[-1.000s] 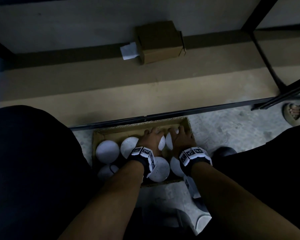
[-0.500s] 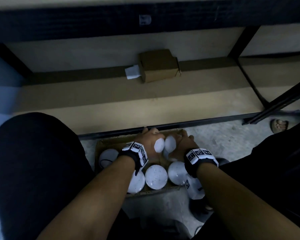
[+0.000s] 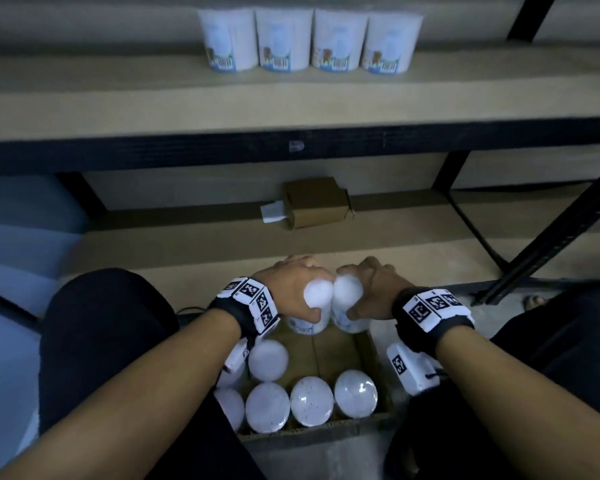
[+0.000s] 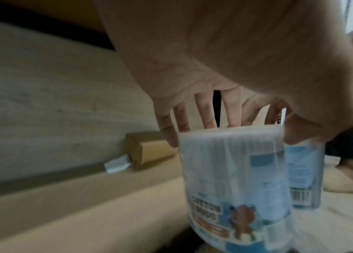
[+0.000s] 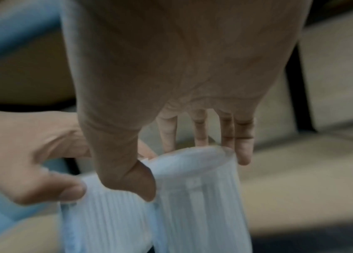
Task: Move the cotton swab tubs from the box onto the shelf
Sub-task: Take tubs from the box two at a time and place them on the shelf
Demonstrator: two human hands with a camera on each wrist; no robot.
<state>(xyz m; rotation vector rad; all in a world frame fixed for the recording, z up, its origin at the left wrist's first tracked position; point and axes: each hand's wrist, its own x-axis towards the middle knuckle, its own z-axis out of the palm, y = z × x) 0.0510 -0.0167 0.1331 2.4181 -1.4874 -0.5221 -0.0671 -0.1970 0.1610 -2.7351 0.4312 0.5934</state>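
While four tubs (image 3: 310,39) already stand in a row on the upper shelf (image 3: 118,102), well above and beyond the hands, the job looks to me somewhere short of half done. The left hand (image 3: 291,289) is wrapped from above round the top of one tub (image 3: 314,306), fingers on the far side and thumb on the near side, and the right hand (image 3: 371,289) grips a second tub (image 3: 349,308) the same way. The two tubs touch each other between the hands, lifted clear above the far end of the box (image 3: 361,344). The left wrist view shows that tub (image 4: 236,179) upright, with a cartoon bear on its label.

Below the wrists, nearer the person, at least six more tubs (image 3: 291,400) sit lids-up in the box, one partly hidden under the left wrist strap. So these two need carrying up to the row, and I would guess about three more such trips remain.

The shelving is pale board on a dark metal frame (image 3: 291,147). Just beyond the hands runs the lower shelf (image 3: 153,247), with a small cardboard carton (image 3: 314,202) and a scrap of white paper (image 3: 272,212) at its back. The box stands on a grey concrete floor (image 3: 326,459), and the room is dim.
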